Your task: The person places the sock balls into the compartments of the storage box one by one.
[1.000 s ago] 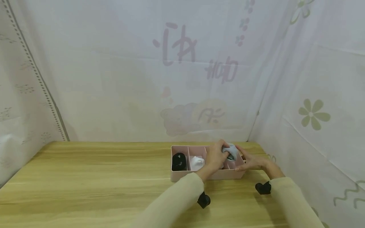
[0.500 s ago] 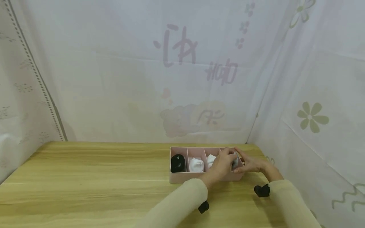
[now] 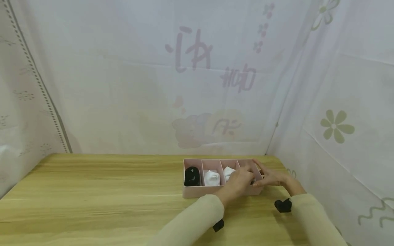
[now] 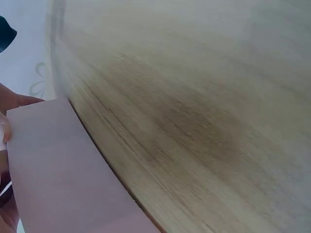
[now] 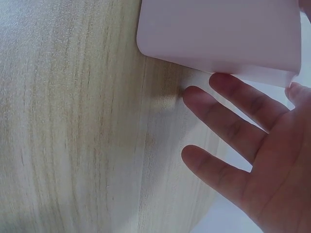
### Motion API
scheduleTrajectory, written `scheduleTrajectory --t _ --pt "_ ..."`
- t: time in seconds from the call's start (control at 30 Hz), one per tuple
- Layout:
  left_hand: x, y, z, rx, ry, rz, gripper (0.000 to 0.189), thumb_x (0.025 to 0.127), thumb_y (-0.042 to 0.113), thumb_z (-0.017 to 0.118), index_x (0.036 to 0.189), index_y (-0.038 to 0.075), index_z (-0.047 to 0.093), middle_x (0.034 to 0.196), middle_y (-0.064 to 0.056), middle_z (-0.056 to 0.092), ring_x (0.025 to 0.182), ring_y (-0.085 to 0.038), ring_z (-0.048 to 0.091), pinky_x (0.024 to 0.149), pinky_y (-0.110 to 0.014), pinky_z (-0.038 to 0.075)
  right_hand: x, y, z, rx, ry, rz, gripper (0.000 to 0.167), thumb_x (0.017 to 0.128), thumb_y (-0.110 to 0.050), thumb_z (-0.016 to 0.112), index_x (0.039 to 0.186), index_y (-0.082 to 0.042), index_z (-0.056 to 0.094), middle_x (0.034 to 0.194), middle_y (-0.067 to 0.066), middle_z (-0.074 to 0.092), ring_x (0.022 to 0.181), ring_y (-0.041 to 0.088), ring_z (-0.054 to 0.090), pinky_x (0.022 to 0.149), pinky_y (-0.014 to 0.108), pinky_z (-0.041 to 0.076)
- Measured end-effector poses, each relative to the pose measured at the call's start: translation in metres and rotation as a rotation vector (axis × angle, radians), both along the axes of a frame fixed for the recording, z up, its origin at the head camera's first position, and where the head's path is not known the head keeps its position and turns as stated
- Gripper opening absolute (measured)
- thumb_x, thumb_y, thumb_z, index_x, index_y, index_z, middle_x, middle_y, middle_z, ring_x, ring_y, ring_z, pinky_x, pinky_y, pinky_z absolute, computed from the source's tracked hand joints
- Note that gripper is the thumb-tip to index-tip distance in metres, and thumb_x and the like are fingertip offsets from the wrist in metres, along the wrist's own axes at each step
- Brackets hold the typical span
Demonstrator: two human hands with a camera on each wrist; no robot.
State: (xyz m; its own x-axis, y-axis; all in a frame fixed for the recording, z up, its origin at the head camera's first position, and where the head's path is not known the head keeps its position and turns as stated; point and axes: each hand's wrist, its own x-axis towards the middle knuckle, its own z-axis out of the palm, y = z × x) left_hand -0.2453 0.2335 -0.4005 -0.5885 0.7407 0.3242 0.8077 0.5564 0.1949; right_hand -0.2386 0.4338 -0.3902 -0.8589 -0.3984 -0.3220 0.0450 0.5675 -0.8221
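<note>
A pink divided box (image 3: pixel 212 192) stands at the right of the table in the head view. My left hand (image 3: pixel 238 180) reaches over its near wall into the rightmost compartment, fingers pointing down. Under those fingers a sliver of grey cloth (image 3: pixel 253 181) shows; the rest is hidden, and I cannot tell whether the fingers still grip it. My right hand (image 3: pixel 272 177) spans the box's right end, thumb near the front corner and a finger at the back corner. In the right wrist view its other fingers (image 5: pixel 226 124) are spread and nearly straight beside the pink wall (image 5: pixel 223 36).
Other compartments hold a black folded bundle (image 3: pixel 192 176), a white cloth bundle (image 3: pixel 212 177) and another white cloth (image 3: pixel 228 172). Wood-grain table (image 3: pixel 101 198) extends to the left. Patterned white curtains (image 3: pixel 129 102) hang behind and at both sides.
My left hand has moved right and down into the end compartment, taking the grey-blue cloth from above the box to mostly out of sight. The right hand stays at the box's end.
</note>
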Motion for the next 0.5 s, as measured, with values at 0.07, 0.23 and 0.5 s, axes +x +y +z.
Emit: scheduleTrajectory --t 0.07,0.23,0.5 --pt "0.0 -0.001 -0.002 -0.044 0.009 -0.007 0.02 0.082 0.026 0.067 0.102 0.027 0.074 0.108 0.01 0.058 0.096 -0.002 0.058 0.072 -0.011 0.048 -0.001 0.0 0.0 0.025 0.008 -0.006 0.114 0.084 -0.019 0.071 0.144 -0.003 -0.024 0.136 0.041 0.025 0.121 0.047 0.04 0.094 0.051 0.045" --pt "0.0 -0.003 -0.002 -0.094 0.062 -0.02 0.02 0.082 0.025 0.068 0.101 0.028 0.073 0.108 0.014 0.062 0.096 0.0 0.06 0.072 -0.011 0.048 -0.004 0.002 -0.002 0.072 0.042 0.001 0.116 0.082 -0.026 0.073 0.146 -0.003 -0.021 0.139 0.043 0.017 0.124 0.056 0.033 0.094 0.057 0.042" --pt "0.003 -0.025 0.001 -0.072 0.191 -0.132 0.025 0.092 0.032 0.059 0.113 0.022 0.066 0.114 0.008 0.065 0.1 -0.008 0.062 0.082 -0.017 0.049 0.0 0.008 0.0 0.13 0.073 0.004 0.113 0.084 -0.03 0.071 0.146 -0.003 -0.02 0.145 0.042 -0.001 0.127 0.061 0.02 0.095 0.065 0.035"
